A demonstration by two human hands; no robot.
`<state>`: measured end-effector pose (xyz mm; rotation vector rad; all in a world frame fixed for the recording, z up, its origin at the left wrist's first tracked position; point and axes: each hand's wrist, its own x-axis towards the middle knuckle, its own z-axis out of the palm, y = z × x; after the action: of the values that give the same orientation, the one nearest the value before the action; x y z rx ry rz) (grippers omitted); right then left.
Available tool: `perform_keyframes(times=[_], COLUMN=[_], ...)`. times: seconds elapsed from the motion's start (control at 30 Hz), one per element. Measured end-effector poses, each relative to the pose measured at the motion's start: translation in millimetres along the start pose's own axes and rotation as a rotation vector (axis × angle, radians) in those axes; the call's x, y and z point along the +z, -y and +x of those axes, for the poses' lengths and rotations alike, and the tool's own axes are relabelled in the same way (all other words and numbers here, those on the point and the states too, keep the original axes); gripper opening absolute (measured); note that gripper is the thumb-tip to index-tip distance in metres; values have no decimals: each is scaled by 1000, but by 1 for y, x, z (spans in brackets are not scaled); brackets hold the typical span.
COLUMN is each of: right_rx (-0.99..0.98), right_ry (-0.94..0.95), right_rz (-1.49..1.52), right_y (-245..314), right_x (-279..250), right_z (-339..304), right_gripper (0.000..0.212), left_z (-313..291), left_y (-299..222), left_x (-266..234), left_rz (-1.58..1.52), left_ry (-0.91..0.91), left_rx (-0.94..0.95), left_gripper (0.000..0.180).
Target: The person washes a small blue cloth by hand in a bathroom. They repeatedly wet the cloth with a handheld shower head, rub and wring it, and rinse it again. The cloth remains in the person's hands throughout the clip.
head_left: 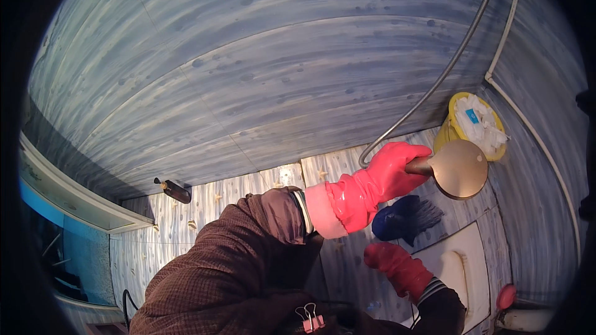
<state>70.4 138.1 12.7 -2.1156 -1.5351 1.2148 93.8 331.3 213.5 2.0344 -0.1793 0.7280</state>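
My left hand (397,167), in a shiny pink rubber glove, reaches across to the right and grips the handle of a round shower head (460,170). The shower head's broad disc faces up toward me, and no water can be made out. A grey metal hose (437,80) rises from beside this hand along the wall. Lower down, my right hand (400,268), in a darker red glove, has its fingers curled; what they hold, if anything, is hidden. Just above it on the floor lies a dark blue thing (397,218) with a ragged, bristly right side.
A yellow bin (458,118) with white bags and paper stands in the far right corner. A white squat toilet (481,273) is set into the floor at right, near a small pink object (506,296). One dark bottle (176,192) lies by the back wall. A white door sill (81,192) edges the left.
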Motion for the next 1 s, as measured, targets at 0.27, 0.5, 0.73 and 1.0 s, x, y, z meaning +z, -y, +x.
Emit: perform_keyframes(times=[0.27, 0.5, 0.73, 1.0], right_rx=[16, -11, -29, -9], right_ry=[-18, -35, -58, -133], right_rz=[13, 24, -12, -4], right_y=[4, 9, 1, -5], right_x=[2, 6, 12, 20], right_z=[0, 3, -2, -1], right_gripper=[25, 24, 23, 22], left_z=[0, 2, -3, 3], left_y=[0, -4, 8, -5], left_x=[-3, -4, 6, 10], left_rz=[7, 14, -211, -299], left_ry=[-24, 50, -2, -48], left_rx=[47, -146, -238, -332], left_gripper=[38, 35, 38, 34])
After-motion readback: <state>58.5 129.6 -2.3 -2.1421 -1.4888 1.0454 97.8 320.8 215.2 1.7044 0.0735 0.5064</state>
